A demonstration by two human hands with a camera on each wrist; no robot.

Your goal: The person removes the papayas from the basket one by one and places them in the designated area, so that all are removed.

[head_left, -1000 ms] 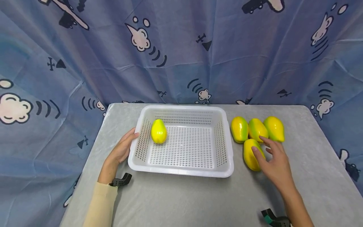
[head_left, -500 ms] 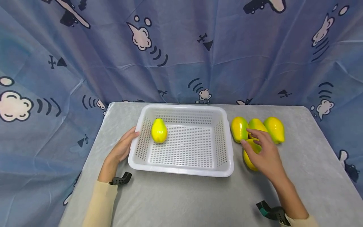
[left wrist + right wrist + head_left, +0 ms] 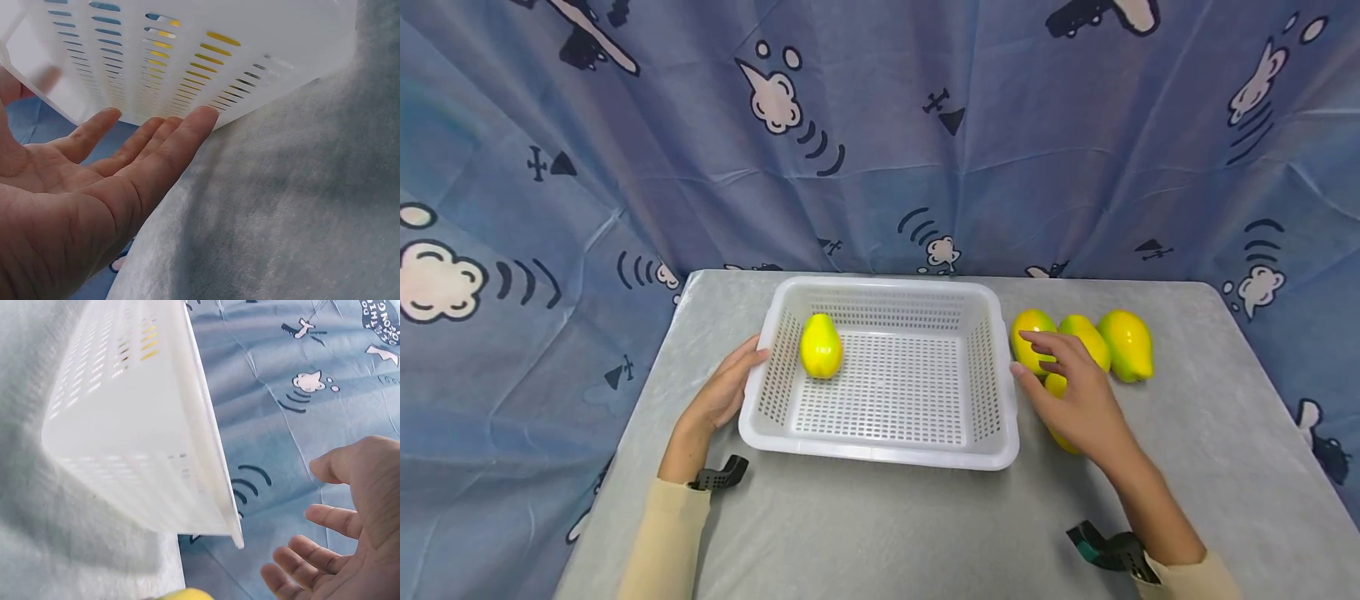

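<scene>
A white perforated plastic basket [image 3: 880, 454] stands on the table, one yellow-green, papaya-like fruit [image 3: 822, 346] lying at the left inside it. My left hand [image 3: 724, 390] holds the basket's left side, thumb at the rim and nearly straight fingers [image 3: 187, 134] against the outer wall. Just beyond the right rim hovers my right hand [image 3: 1075, 400], fingers spread and relaxed, holding nothing. Apart from the basket in the right wrist view, the right fingers [image 3: 334, 515] show a gap to the rim. Beneath and behind that hand lie several similar fruits [image 3: 1126, 346], two partly hidden.
A grey cloth-covered table [image 3: 880, 533] carries everything. Behind it hangs a blue patterned curtain [image 3: 865, 150], close to the far edge. Black straps with camera mounts [image 3: 718, 475] sit on both wrists.
My right hand has moved left from over the fruits to the basket's right rim, fingers still relaxed. The left hand, the basket and the fruits stay in place.
</scene>
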